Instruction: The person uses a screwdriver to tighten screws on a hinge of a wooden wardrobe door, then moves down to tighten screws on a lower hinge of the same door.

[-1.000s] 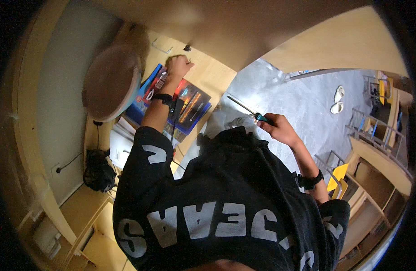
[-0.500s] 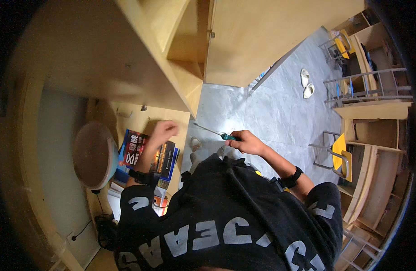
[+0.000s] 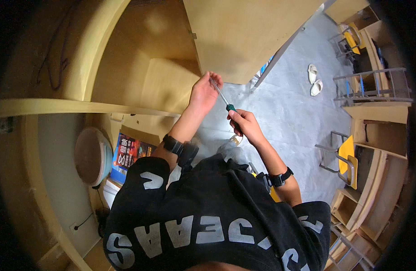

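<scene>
My right hand (image 3: 245, 125) is closed around the dark green handle of a screwdriver (image 3: 223, 98). Its metal shaft slants up and to the left, with the tip at the fingers of my left hand (image 3: 204, 94). That hand is raised with its palm toward the shaft and its fingers loosely curved, not closed in a fist; whether a small part lies at the tip, I cannot make out. Just beyond both hands, a wooden cabinet door (image 3: 248, 40) stands swung out, a small metal hinge piece (image 3: 193, 35) on its edge. The wooden cabinet (image 3: 135, 58) opens to its left.
Below the cabinet, books (image 3: 129, 151) lie on a desk beside a round basin-like object (image 3: 94, 156). White slippers (image 3: 314, 80) rest on the grey tiled floor (image 3: 284, 108). Yellow chairs (image 3: 347, 158) and wooden desks with shelves line the right side.
My left hand has risen from over the books to the screwdriver's tip. My right hand has tilted the screwdriver more upright. The view has shifted, showing more of the cabinet's inside.
</scene>
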The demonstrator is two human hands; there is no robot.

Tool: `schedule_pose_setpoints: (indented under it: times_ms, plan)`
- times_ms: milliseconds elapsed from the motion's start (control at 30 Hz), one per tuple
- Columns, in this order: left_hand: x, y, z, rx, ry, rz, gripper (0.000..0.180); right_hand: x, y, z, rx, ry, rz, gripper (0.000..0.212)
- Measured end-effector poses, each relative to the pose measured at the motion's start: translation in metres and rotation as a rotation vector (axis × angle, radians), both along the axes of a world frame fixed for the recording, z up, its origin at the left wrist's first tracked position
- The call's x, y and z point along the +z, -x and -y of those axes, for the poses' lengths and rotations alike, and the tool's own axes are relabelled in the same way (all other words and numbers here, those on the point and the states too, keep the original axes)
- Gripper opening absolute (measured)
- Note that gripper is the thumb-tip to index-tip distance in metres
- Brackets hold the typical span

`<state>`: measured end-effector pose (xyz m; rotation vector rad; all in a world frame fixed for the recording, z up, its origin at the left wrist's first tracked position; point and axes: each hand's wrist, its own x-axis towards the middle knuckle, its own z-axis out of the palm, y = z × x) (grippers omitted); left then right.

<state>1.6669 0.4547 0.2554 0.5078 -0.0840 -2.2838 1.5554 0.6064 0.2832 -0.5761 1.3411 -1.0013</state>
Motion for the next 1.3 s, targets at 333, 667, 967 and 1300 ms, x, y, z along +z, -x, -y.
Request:
schedule_pose_setpoints:
  times_ms: [333, 667, 967, 1300]
  plan:
    - [-0.042, 0.026, 0.021, 0.067, -0.051, -0.112, 0.011, -0.028, 0.03, 0.025, -0.001, -0.045, 0.2, 0.031]
    - [-0.045, 0.042, 0.076, -0.015, 0.002, -0.014, 0.01, -0.023, 0.033, 0.075, -0.144, -0.156, 0.493, 0.032]
    - [-0.113, 0.061, 0.177, 0.096, -0.194, 0.124, 0.013, -0.087, -0.003, 0.188, -0.293, -0.116, 0.436, 0.028]
    - [-0.144, 0.044, 0.232, 0.032, -0.171, 0.209, 0.015, -0.12, -0.018, 0.237, -0.265, -0.104, 0.383, 0.03]
